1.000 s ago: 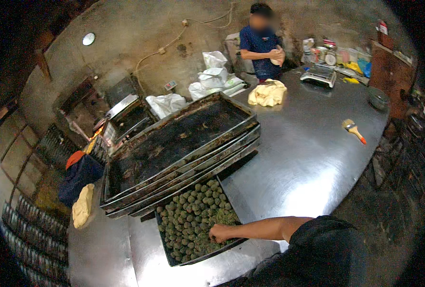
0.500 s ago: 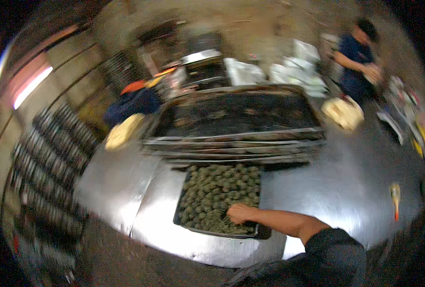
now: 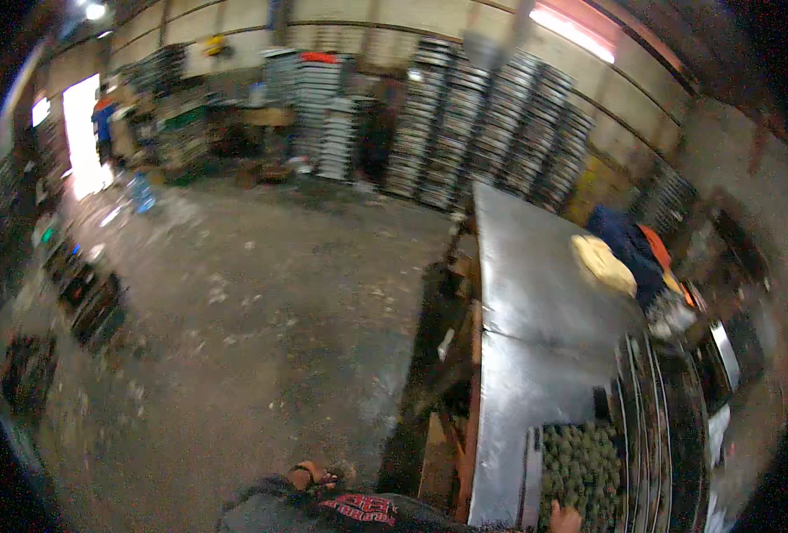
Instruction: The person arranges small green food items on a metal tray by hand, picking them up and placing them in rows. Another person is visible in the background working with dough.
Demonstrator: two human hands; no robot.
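Observation:
At the lower right, a dark rectangular tray (image 3: 532, 480) holds many small, round, greenish balls (image 3: 580, 466) with a rough coating. My right hand (image 3: 565, 518) is over the near part of these balls, partly cut off by the lower edge. Its fingers hardly show, so I cannot make out whether it grips one. Low in the middle, beside my dark shirt, is my left hand (image 3: 318, 477), with a dark band at its wrist. It hangs away from the table, and its fingers are too blurred to read.
The tray rests on a metal-topped table (image 3: 536, 364). Stacked large dark trays (image 3: 651, 426) stand beside it. A yellowish cloth-like bundle (image 3: 602, 264) and dark blue fabric (image 3: 629, 244) lie at its far end. Tall rack-like stacks (image 3: 483, 124) line the wall; concrete floor (image 3: 261, 329) spreads left.
The view has swung far to the left, bringing the floor and doorway in. The tray and my right hand now sit at the lower right; my left hand has come into view.

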